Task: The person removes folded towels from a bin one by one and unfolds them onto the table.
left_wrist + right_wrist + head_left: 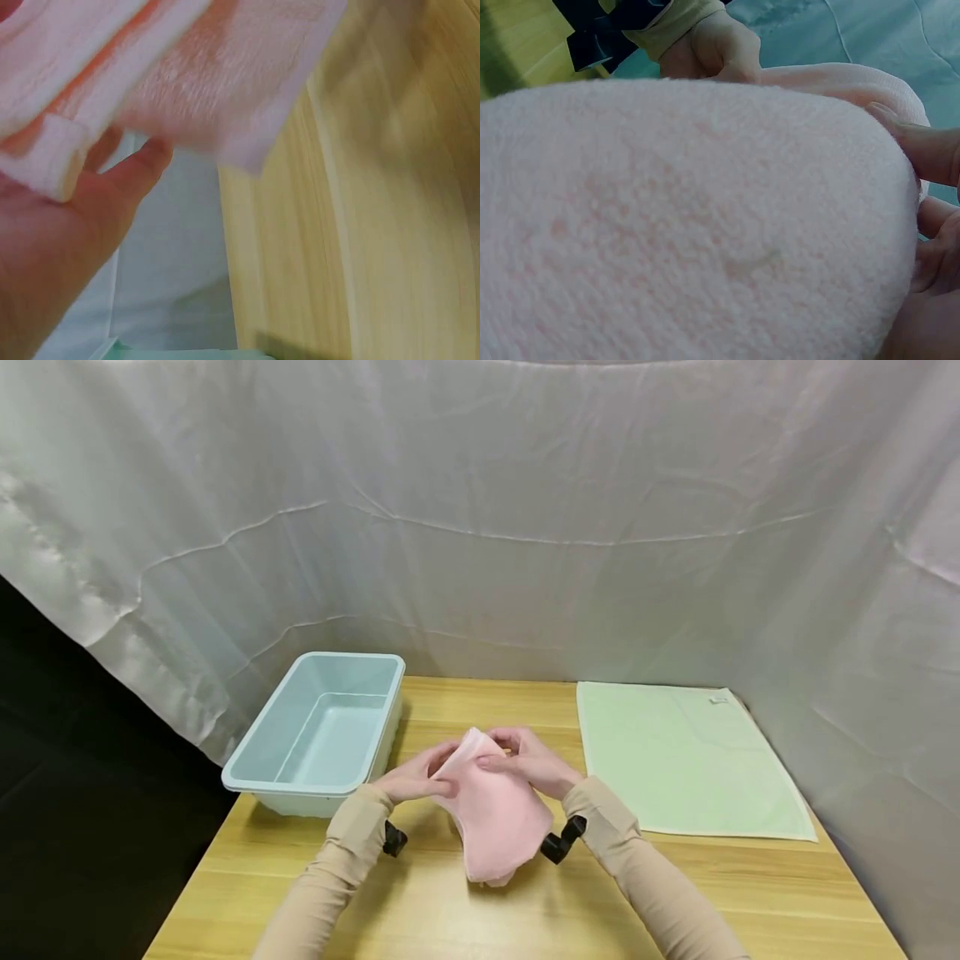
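In the head view, my left hand and right hand pinch the pink cloth near its top, over the table, between bin and green cloth. The left wrist view shows it folded in layers. In the right wrist view it hides much of my grip, so I can't judge firmness. I'd say I'm sorting its layers; next calls for steady edges.
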`<action>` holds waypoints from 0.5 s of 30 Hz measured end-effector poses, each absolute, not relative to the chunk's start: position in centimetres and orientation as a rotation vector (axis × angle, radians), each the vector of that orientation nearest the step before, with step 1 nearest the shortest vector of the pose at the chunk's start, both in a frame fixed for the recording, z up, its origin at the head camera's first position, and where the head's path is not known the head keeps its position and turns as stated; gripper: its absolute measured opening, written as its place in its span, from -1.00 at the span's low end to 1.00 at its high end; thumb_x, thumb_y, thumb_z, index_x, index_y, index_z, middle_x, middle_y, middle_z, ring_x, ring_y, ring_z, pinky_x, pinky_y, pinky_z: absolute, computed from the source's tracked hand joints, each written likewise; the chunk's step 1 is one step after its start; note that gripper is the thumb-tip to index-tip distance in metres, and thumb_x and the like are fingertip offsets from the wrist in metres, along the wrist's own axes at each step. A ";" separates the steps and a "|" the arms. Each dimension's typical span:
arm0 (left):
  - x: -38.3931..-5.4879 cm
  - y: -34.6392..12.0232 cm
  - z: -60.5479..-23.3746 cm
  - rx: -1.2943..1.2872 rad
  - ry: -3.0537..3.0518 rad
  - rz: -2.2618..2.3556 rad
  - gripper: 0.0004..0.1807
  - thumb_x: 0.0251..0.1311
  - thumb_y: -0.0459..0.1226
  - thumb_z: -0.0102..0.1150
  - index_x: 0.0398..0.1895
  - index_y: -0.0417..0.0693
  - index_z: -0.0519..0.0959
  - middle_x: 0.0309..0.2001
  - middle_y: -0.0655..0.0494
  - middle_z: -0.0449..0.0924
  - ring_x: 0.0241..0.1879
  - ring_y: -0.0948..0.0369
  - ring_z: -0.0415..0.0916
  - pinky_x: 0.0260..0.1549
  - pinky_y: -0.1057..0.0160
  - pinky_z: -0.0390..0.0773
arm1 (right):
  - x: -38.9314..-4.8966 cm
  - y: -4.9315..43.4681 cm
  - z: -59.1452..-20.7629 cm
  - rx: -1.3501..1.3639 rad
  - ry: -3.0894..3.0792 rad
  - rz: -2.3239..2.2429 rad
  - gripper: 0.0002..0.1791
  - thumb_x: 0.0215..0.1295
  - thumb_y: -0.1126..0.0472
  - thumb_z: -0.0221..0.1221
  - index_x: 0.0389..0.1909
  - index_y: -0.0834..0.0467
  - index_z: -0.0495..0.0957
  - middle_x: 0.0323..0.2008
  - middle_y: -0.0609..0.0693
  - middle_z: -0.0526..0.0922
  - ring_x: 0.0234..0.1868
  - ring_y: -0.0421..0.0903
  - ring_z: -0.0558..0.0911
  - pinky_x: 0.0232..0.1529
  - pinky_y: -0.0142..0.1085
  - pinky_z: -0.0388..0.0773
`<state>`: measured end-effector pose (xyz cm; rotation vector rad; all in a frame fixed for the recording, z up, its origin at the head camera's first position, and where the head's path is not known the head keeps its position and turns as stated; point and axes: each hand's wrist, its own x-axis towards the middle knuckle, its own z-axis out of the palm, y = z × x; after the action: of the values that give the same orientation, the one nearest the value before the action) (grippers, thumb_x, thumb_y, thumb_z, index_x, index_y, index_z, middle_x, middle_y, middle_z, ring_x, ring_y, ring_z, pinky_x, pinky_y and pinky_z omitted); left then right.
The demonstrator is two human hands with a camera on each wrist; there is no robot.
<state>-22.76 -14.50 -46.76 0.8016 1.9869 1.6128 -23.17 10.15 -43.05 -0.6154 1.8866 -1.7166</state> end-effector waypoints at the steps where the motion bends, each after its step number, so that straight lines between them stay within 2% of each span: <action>1: -22.8 -14.4 -46.8 0.801 1.979 1.609 -0.19 0.16 -0.37 0.22 0.47 -0.39 0.15 0.26 -0.46 0.43 0.04 0.31 0.52 0.09 0.37 0.56 | -23.2 10.3 -43.3 -0.613 1.874 -1.721 -0.56 0.38 0.21 0.24 0.20 0.33 0.50 -0.09 -0.08 0.69 -0.17 -0.20 0.70 -0.16 -0.35 0.71; 4: -22.8 -14.4 -47.0 0.745 2.003 1.613 -0.28 0.21 -0.37 0.26 0.42 -0.38 0.24 0.17 -0.40 0.55 -0.04 0.34 0.58 0.01 0.36 0.59 | -23.2 10.6 -44.1 -0.584 1.839 -1.764 -0.53 0.39 0.23 0.23 0.23 0.37 0.46 -0.10 -0.09 0.69 -0.19 -0.20 0.70 -0.17 -0.35 0.72; 7: -22.8 -14.5 -47.2 0.639 2.060 1.645 -0.36 0.24 -0.34 0.30 0.35 -0.32 0.31 0.02 -0.20 0.69 -0.14 0.34 0.61 -0.08 0.35 0.61 | -23.3 11.2 -45.1 -0.483 1.834 -1.845 -0.51 0.39 0.25 0.22 0.25 0.38 0.43 -0.13 -0.10 0.69 -0.22 -0.20 0.70 -0.19 -0.35 0.72; 9: -22.9 -14.6 -47.4 0.553 2.090 1.671 -0.37 0.24 -0.33 0.29 0.35 -0.30 0.33 -0.10 -0.03 0.72 -0.20 0.32 0.62 -0.15 0.34 0.61 | -23.3 11.7 -45.9 -0.416 1.851 -1.897 -0.51 0.39 0.25 0.21 0.26 0.38 0.42 -0.13 -0.11 0.68 -0.21 -0.20 0.69 -0.18 -0.34 0.71; 11: -23.0 -14.6 -47.6 0.485 2.116 1.683 -0.38 0.25 -0.32 0.27 0.35 -0.31 0.32 -0.16 0.05 0.70 -0.24 0.29 0.61 -0.19 0.32 0.61 | -23.3 12.0 -46.7 -0.345 1.870 -1.937 -0.49 0.39 0.25 0.22 0.28 0.37 0.42 -0.12 -0.11 0.69 -0.19 -0.20 0.69 -0.14 -0.32 0.71; 13: -23.0 -14.5 -47.7 0.434 2.152 1.678 -0.39 0.27 -0.31 0.24 0.35 -0.31 0.33 -0.15 -0.03 0.68 -0.23 0.23 0.61 -0.19 0.29 0.61 | -23.3 12.2 -47.4 -0.284 1.889 -1.964 -0.49 0.39 0.24 0.23 0.29 0.37 0.42 -0.13 -0.11 0.69 -0.19 -0.20 0.69 -0.14 -0.32 0.70; 15: -23.1 -14.4 -47.8 0.383 2.225 1.660 -0.40 0.28 -0.29 0.24 0.34 -0.30 0.35 -0.02 -0.12 0.65 -0.10 0.17 0.59 -0.10 0.28 0.57 | -23.3 12.3 -48.0 -0.219 1.908 -1.987 -0.49 0.39 0.24 0.23 0.27 0.36 0.43 -0.16 -0.10 0.68 -0.21 -0.20 0.68 -0.15 -0.33 0.70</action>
<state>-23.07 -14.38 -47.76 0.3831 2.2250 1.6598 -23.32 12.35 -48.03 -0.2191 1.9082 -1.9866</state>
